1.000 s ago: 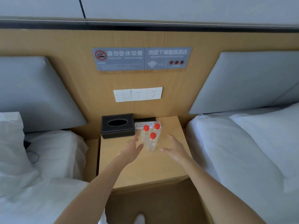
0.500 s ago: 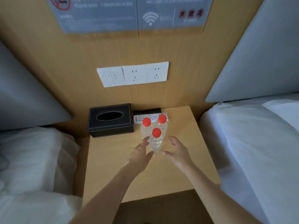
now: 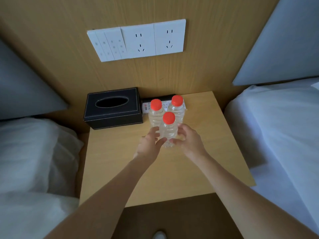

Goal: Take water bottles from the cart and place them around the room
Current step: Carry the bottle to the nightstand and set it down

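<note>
Nearest the camera, two bare forearms reach forward over the front edge of a light wooden bedside table (image 3: pixel 198 169), which stands between two white-sheeted beds, the left bed (image 3: pixel 34 161) and the right bed (image 3: pixel 279 135). A pale shoe tip (image 3: pixel 159 235) shows on the brown floor at the bottom edge.

The left hand (image 3: pixel 149 145) and the right hand (image 3: pixel 188 140) meet around the front water bottle (image 3: pixel 168 130), a clear bottle with a red cap standing upright on the table. The left thumb and fingers press on its left side and the right fingers curl around its right side, so both hands are grasping it near its lower half.

Just behind it, touching or nearly so, stand two more red-capped clear bottles: the rear left bottle (image 3: pixel 155 114) and the rear right bottle (image 3: pixel 177 109), both upright.

To their left sits a black leather tissue box (image 3: pixel 113 109) against the wooden wall panel. Behind the bottles lies a white card with red print (image 3: pixel 146 106), partly hidden, on something dark.

On the wall above is a white switch and socket panel (image 3: pixel 138 40). Grey padded headboards flank the wooden panel on both sides.
</note>
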